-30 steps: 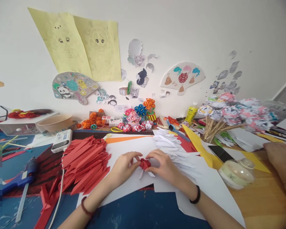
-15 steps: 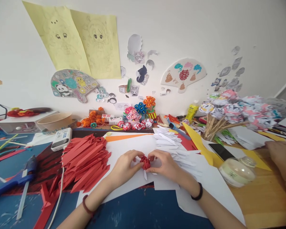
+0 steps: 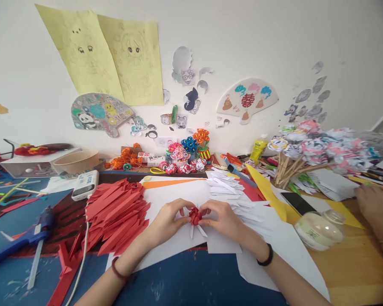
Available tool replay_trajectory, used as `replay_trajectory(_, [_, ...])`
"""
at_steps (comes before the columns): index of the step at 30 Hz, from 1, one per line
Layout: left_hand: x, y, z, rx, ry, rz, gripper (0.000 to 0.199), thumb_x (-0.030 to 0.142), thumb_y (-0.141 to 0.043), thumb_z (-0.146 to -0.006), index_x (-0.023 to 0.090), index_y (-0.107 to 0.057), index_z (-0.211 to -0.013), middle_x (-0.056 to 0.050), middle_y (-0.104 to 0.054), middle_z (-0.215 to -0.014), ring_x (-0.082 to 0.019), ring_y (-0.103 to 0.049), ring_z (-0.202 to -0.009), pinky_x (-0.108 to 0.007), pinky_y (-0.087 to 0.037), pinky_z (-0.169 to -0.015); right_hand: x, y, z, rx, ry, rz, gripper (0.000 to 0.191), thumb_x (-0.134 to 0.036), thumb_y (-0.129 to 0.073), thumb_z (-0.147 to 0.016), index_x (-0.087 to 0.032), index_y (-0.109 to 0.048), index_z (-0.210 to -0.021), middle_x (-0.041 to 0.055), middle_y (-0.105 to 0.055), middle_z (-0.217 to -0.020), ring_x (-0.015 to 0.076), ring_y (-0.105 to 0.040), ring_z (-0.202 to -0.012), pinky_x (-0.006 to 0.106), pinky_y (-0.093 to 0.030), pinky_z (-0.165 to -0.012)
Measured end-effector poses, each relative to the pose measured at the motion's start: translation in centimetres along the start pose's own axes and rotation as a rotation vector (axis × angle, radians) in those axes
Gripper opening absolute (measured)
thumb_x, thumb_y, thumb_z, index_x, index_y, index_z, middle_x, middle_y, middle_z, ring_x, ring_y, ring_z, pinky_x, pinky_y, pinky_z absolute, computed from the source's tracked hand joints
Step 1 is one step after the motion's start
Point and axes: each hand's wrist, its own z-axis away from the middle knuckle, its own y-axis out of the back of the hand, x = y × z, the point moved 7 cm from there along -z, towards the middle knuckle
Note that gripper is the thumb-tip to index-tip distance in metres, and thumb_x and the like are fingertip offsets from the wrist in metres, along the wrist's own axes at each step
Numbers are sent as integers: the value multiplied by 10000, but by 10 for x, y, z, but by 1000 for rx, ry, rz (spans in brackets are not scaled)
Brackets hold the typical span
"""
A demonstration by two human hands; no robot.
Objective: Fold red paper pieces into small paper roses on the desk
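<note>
Between my two hands is a small folded paper flower (image 3: 195, 216), red in the middle with white strips sticking out below. My left hand (image 3: 174, 219) pinches its left side with thumb and fingers. On its right side, my right hand (image 3: 220, 219) holds it the same way. Sheets of white paper (image 3: 175, 193) lie under both hands. Left of them is a big heap of folded red paper strips (image 3: 116, 216). Folded white paper strips (image 3: 225, 185) are piled behind and to the right of my right hand.
A blue glue gun (image 3: 35, 238) and a white power bank (image 3: 85, 185) lie on the left. At right are a phone (image 3: 298, 204), a clear bottle (image 3: 321, 229) and a bunch of paper flowers (image 3: 315, 146). Another person's hand (image 3: 375, 210) rests at the right edge.
The flower has turned a little between my fingers, and more of its white strips now show below. Both hands stay in nearly the same place. The view has shifted slightly.
</note>
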Motion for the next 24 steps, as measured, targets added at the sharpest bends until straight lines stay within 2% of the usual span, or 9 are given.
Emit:
replay_trajectory(3, [-4,-3,1,24,17,-38,313,331,-643,-868,252,-615,-1169,-35,-663,-1085,-159,-594,-842,-277,-468,-772,0,1,0,7,-15,-10,206,-397,-728,-844,-216,-689,-934,25,-709,-910,179,-666,-849,291,-517,-793])
replay_trajectory(5, [-5,-6,1,35,19,-71,280,331,-637,-871,251,-626,-1139,-37,-650,-1068,-163,-591,-849,-279,-466,-777,0,1,-1,11,-26,-10,207,-387,-740,-833,-216,-688,-938,24,-710,-909,181,-668,-844,297,-520,-795])
replay_trajectory(10, [-6,-6,2,58,58,-104,224,358,-624,-874,244,-620,-1067,-22,-636,-1001,-159,-587,-804,-279,-474,-748,8,-5,0,1,-54,20,350,-396,-822,-739,-222,-682,-1008,39,-707,-978,208,-665,-905,318,-523,-817])
replay_trajectory(12, [-1,-2,2,40,20,-104,284,360,-609,-888,250,-581,-1149,-26,-627,-1013,-162,-587,-822,-285,-482,-753,11,-7,1,-6,-64,27,375,-392,-821,-741,-231,-675,-1047,38,-702,-1018,214,-662,-937,328,-518,-842])
replay_trajectory(14, [11,2,3,7,-89,-127,340,335,-582,-914,264,-535,-1244,-52,-601,-1123,-183,-579,-956,-304,-480,-834,13,-8,1,-4,-72,39,378,-391,-807,-759,-241,-666,-1077,37,-695,-1049,218,-655,-966,339,-509,-866])
replay_trajectory(15, [17,4,3,-4,-148,-172,304,323,-567,-927,269,-557,-1225,-61,-587,-1152,-196,-565,-1010,-314,-468,-866,12,-8,2,-4,-73,48,372,-392,-799,-770,-245,-661,-1082,36,-691,-1058,220,-649,-979,344,-503,-872])
replay_trajectory(18, [26,5,5,-21,-243,-316,185,303,-543,-945,264,-627,-1106,-58,-581,-1124,-204,-546,-1006,-330,-438,-872,6,-7,0,-17,-36,79,350,-396,-778,-796,-251,-651,-1087,38,-681,-1067,227,-625,-1011,363,-485,-889])
replay_trajectory(21, [28,5,4,4,-240,-350,135,328,-560,-939,232,-645,-983,-52,-603,-1039,-202,-540,-952,-334,-420,-832,-7,1,-1,57,46,126,380,-428,-762,-807,-250,-628,-1115,56,-662,-1102,244,-591,-1056,391,-462,-920])
replay_trajectory(24, [26,7,1,49,-184,-317,169,353,-574,-930,206,-621,-862,-43,-615,-946,-200,-529,-902,-340,-406,-813,-20,7,3,180,108,266,299,-466,-738,-815,-222,-633,-951,54,-664,-959,236,-581,-932,372,-448,-826])
